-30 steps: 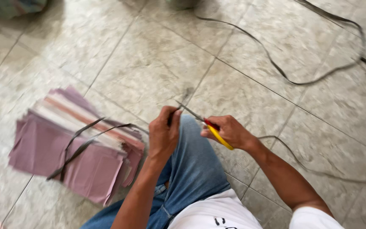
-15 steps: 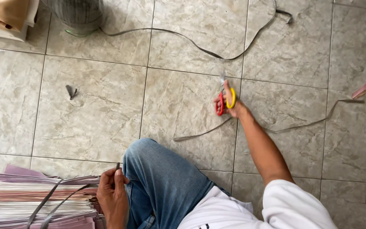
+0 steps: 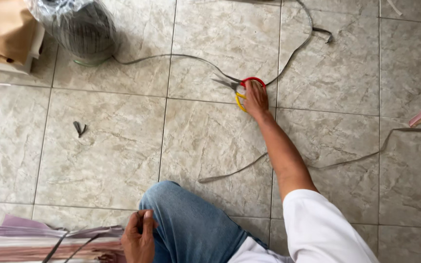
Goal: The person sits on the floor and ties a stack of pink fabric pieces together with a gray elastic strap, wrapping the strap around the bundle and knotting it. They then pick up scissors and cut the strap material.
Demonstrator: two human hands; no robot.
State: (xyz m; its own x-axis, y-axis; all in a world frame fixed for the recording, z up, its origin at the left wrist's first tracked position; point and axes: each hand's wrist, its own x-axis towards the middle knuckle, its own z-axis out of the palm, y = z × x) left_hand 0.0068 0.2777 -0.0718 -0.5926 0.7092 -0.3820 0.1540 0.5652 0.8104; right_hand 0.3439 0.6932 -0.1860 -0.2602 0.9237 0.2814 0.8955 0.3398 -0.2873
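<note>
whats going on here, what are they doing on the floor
A person in blue jeans and a white shirt sits on a grey tiled floor. The right hand is stretched forward, resting on a pair of scissors with red and yellow handles that lies open on the tiles beside a long grey strap. The left hand is by the knee, pinching thin dark straps looped round a stack of pink and purple paper sheets.
</note>
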